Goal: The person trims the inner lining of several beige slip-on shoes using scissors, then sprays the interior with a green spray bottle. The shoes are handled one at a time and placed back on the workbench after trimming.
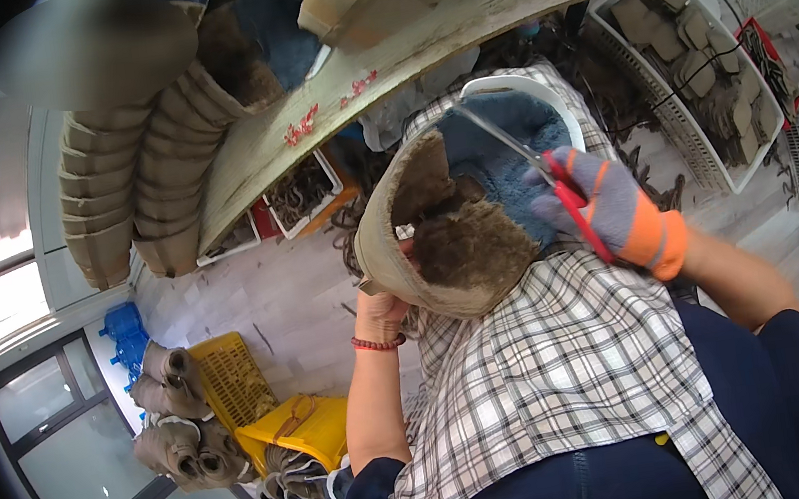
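Note:
A tan, cuff-shaped piece (378, 227) with fleece lining, like a boot shaft, lies tilted over my lap. Its lining is brown on the near left and blue (493, 151) on the far right, with a white rim. My bare left hand (385, 310) grips its lower left side, the fingers partly hidden behind and inside it. In a grey and orange glove, my right hand (611, 206) closes round the red handles of scissors (569, 195). The metal blades stretch far-left over the blue lining.
A pale wooden bench (396, 66) crosses the far side, carrying similar pieces. Stacked tan cuffs (109, 192) hang off its left end. White crates (636, 87) of tan pieces stand at the right. Yellow crates (232, 372) and more bundled pieces (194, 448) sit on the floor left.

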The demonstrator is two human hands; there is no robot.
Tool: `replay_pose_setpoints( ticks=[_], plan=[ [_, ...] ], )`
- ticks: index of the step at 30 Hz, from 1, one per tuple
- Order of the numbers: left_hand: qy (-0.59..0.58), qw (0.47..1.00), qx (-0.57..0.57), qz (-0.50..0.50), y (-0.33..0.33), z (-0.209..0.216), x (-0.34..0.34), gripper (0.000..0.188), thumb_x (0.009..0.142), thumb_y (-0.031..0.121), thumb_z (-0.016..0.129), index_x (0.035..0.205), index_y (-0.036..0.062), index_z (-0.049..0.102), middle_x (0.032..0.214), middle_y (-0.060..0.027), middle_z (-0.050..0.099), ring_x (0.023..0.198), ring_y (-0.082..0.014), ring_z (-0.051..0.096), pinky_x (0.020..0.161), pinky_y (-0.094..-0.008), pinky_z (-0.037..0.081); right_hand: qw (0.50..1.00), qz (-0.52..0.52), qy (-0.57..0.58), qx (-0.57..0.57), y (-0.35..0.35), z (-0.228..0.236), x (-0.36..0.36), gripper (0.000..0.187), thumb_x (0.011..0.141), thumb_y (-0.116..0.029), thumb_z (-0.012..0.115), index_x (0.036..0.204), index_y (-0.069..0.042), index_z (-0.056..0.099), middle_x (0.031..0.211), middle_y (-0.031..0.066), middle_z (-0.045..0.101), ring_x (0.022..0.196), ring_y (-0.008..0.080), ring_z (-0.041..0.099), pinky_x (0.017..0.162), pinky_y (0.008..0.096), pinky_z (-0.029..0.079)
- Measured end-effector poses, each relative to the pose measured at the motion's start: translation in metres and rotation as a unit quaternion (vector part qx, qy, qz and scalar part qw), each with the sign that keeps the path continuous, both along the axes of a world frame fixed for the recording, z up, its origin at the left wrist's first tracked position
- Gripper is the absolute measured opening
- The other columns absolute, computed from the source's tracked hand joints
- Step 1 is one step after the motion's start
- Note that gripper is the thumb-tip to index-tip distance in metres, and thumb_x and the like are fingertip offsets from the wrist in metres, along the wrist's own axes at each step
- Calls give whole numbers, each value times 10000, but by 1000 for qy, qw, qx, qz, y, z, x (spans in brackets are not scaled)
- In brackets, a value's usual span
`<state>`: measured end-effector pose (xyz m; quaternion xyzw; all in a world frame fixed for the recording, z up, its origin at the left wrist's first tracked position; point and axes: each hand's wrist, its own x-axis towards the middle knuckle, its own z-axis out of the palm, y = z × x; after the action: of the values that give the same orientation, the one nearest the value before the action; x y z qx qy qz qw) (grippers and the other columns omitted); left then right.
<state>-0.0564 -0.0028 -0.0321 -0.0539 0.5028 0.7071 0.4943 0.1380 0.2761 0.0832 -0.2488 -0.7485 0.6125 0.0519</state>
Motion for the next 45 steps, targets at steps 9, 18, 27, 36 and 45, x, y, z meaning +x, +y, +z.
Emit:
replay_pose_setpoints(
  ticks=[9,18,27,36,45],
  plan=[
    [-4,999,28,-25,77,52,-2,324,777,121,692,1061,3,588,927,-76,625,675,-129,588,587,-255,522,978,-79,158,-109,-4,5,-3,400,761,-197,751,1031,24,555,833,87,600,748,101,535,682,242,459],
    [203,924,119,-302,204,61,6,616,859,185,605,1380,34,313,1335,-91,446,1174,-211,484,1000,-360,397,951,-217,217,-47,6,15,-19,449,749,-230,721,1082,13,542,861,163,625,786,209,622,688,312,477],
    [874,475,-86,-61,328,190,-88,290,844,129,579,1127,74,608,1152,-152,549,1072,-300,490,935,-394,370,775,-504,283,256,204,38,24,155,799,-56,626,917,-2,543,682,30,534,604,120,490,568,289,431],
    [589,729,-73,-340,415,169,-201,418,834,229,636,1179,3,569,1115,-75,610,1059,-150,527,941,-277,376,900,-212,374,-76,332,-32,-61,414,758,-10,652,1155,1,534,1025,73,632,955,167,596,859,276,476],
    [648,708,-76,-269,399,163,-207,560,668,322,754,1131,53,589,972,-84,637,924,-137,567,807,-272,424,844,-153,486,-164,354,-28,-131,329,932,-110,411,1239,-1,462,1119,141,587,979,257,607,895,346,488]
  ],
)
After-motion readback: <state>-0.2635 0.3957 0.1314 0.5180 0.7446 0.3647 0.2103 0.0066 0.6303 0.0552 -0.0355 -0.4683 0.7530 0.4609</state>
